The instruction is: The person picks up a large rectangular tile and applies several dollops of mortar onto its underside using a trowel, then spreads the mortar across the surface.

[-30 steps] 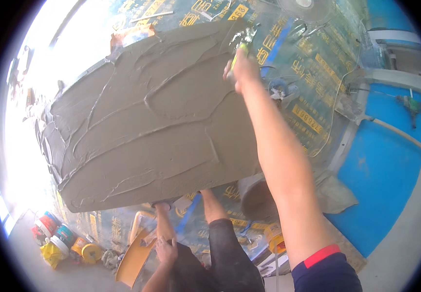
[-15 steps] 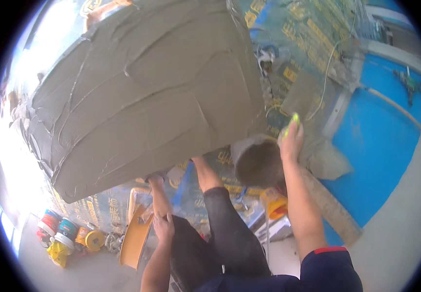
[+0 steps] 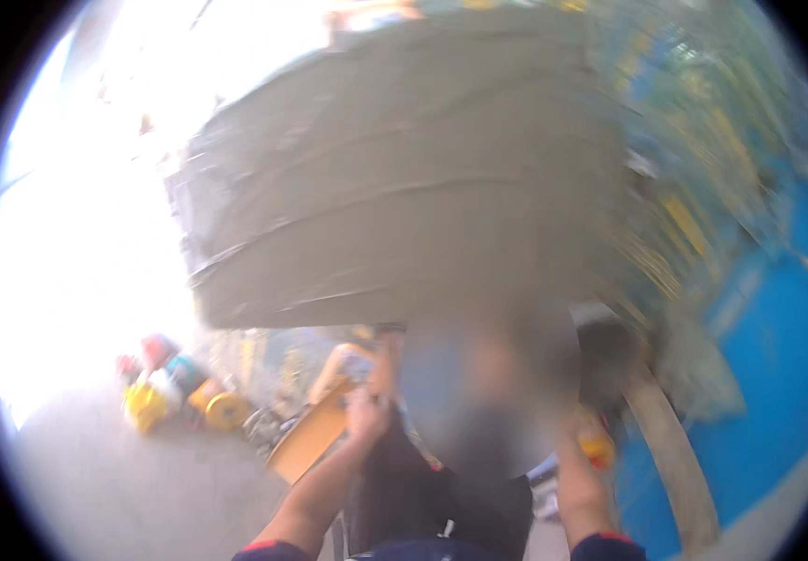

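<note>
A large slab (image 3: 404, 196) coated in ridged grey mortar fills the upper middle of the view. My left hand (image 3: 367, 414) is just below its near edge, by my knee and beside an orange-brown panel (image 3: 312, 435). Motion smears its fingers. On the right, my right hand (image 3: 573, 439) is low beside a yellow-and-red container (image 3: 596, 447). Its fingers are smeared and partly hidden by a hazy round patch between my arms. That patch also hides the slab's near edge and part of my legs. Whether either hand holds anything cannot be made out.
Several buckets and tubs, with a yellow bag (image 3: 146, 408), stand on the floor at left. A dark, mortar-stained bucket (image 3: 609, 348) is right of the slab, near a grey sack (image 3: 698, 369), a long curved-looking board (image 3: 673, 458) and a blue floor sheet (image 3: 768, 323).
My view has swung, so the slab appears farther right. My right hand has come down and inward from beyond the bucket; the yellow-green thing at it no longer shows. My left hand has shifted off my leg.
</note>
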`<move>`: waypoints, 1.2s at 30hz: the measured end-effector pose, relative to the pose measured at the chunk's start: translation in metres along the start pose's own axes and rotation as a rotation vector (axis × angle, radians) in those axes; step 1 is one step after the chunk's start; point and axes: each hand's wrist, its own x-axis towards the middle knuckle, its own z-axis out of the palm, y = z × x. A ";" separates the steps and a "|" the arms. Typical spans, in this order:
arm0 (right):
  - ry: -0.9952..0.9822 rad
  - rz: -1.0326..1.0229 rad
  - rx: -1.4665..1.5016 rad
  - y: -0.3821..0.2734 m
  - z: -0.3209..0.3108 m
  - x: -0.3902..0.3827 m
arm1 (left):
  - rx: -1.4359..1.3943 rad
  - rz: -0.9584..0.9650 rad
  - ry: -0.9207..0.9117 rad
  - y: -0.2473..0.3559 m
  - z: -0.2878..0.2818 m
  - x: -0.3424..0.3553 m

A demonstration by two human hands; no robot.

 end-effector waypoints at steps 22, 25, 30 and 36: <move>-0.242 0.234 0.371 -0.130 -0.041 0.059 | -0.255 0.097 0.308 -0.108 -0.066 0.005; -0.054 0.655 1.150 -0.087 -0.028 0.067 | -0.441 0.067 0.185 -0.097 -0.063 0.024; -0.176 0.410 1.119 -0.243 -0.114 0.106 | -0.782 -0.128 0.067 -0.204 -0.081 0.074; 0.111 0.196 2.745 -0.288 -0.204 0.155 | -2.013 -0.180 -0.018 -0.208 -0.119 0.181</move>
